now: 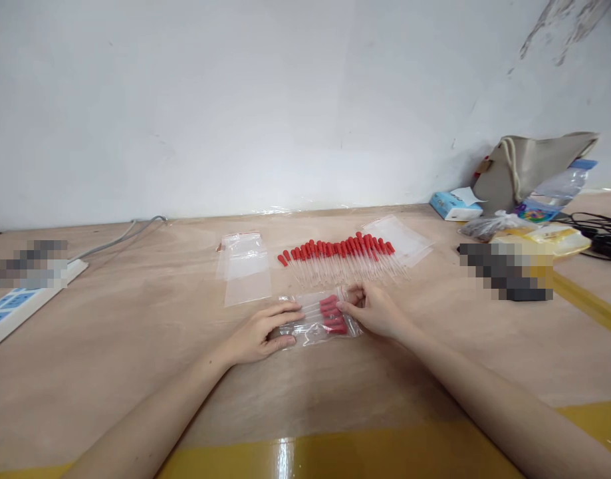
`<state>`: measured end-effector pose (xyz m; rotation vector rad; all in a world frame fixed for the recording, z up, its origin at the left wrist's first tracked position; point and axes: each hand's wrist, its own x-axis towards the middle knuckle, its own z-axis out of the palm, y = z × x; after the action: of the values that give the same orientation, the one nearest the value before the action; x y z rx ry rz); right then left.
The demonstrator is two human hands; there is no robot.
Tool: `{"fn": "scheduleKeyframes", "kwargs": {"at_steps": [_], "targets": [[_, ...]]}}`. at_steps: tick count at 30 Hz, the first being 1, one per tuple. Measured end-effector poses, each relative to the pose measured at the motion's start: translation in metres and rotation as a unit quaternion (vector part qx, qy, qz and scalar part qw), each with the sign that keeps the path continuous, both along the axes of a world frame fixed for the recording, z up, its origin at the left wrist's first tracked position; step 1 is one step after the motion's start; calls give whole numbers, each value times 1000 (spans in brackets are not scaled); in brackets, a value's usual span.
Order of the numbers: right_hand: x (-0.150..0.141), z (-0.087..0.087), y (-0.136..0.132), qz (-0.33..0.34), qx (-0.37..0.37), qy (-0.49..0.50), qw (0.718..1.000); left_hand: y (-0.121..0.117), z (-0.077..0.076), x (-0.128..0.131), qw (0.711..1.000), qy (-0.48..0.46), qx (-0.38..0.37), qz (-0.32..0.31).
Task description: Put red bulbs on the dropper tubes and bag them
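A clear zip bag (pixel 312 338) lies flat on the table with several red-bulbed droppers (pixel 331 313) inside, their bulbs toward the right end. My left hand (pixel 260 334) rests on the bag's left end, fingers stretched out and apart. At the right end, my right hand (pixel 372 309) pinches the bag's edge between thumb and fingers, close to the zip strip. Just beyond the bag is a row of loose droppers (pixel 335 256), red bulbs pointing away from me and clear stems toward me. Flat zip bags (pixel 246 269) are to the left of the row, and more bags (pixel 399 239) lie behind its right end.
A white power strip (pixel 36 296) with a grey cable is at the far left. Toward the right stand a blue tissue pack (pixel 455 205), a beige bag (pixel 529 166), a yellow-white packet (pixel 544 239) and black cables (pixel 607 233). Yellow tape (pixel 245 459) crosses the near edge.
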<state>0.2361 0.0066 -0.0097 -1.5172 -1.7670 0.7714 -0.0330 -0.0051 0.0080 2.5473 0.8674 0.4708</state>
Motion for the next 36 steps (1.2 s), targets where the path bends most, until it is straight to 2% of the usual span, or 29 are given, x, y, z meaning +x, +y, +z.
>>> {"fn": "scheduleKeyframes", "kwargs": {"at_steps": [2, 4, 7, 10, 13, 16, 18, 20, 22, 23, 24, 26, 28, 31, 34, 36], "targets": [[1, -4, 3, 8, -19, 20, 1000, 0, 0, 0, 1000, -7, -4, -9], [2, -7, 5, 46, -34, 9, 998, 1, 1, -1, 1000, -9, -8, -14], [1, -4, 4, 84, -39, 7, 996, 2, 2, -1, 1000, -11, -13, -12], [-2, 4, -1, 102, -67, 100, 987, 2, 2, -2, 1000, -21, -21, -4], [-7, 11, -6, 150, -130, 272, 942, 2, 0, -3, 998, -51, -26, 22], [-9, 12, -7, 148, -161, 386, 896, 2, -3, -4, 986, -105, -22, 130], [-10, 10, -5, 114, -153, 418, 888, 2, -4, -3, 961, -151, -47, 225], [-11, 8, -3, 88, -140, 441, 882, 0, -2, 1, 932, -198, -147, 265], [-15, 6, -4, 86, -142, 465, 870, -4, 2, 9, 890, -258, -298, 228], [-18, 5, -5, 94, -152, 475, 862, -7, 4, 15, 860, -294, -369, 195], [-22, 5, -7, 109, -166, 483, 853, -10, 5, 21, 826, -336, -422, 163], [-29, 5, -12, 150, -194, 486, 839, -15, 6, 34, 766, -411, -476, 131], [-36, 4, -17, 193, -216, 469, 834, -17, 5, 43, 729, -465, -479, 149], [-42, 4, -22, 219, -232, 422, 849, -9, 5, 40, 703, -512, -430, 242], [-40, 5, -23, 208, -223, 367, 879, 10, 14, 12, 693, -510, -383, 337], [-35, 6, -21, 181, -212, 347, 895, 27, 23, -20, 720, -465, -361, 367]]}}
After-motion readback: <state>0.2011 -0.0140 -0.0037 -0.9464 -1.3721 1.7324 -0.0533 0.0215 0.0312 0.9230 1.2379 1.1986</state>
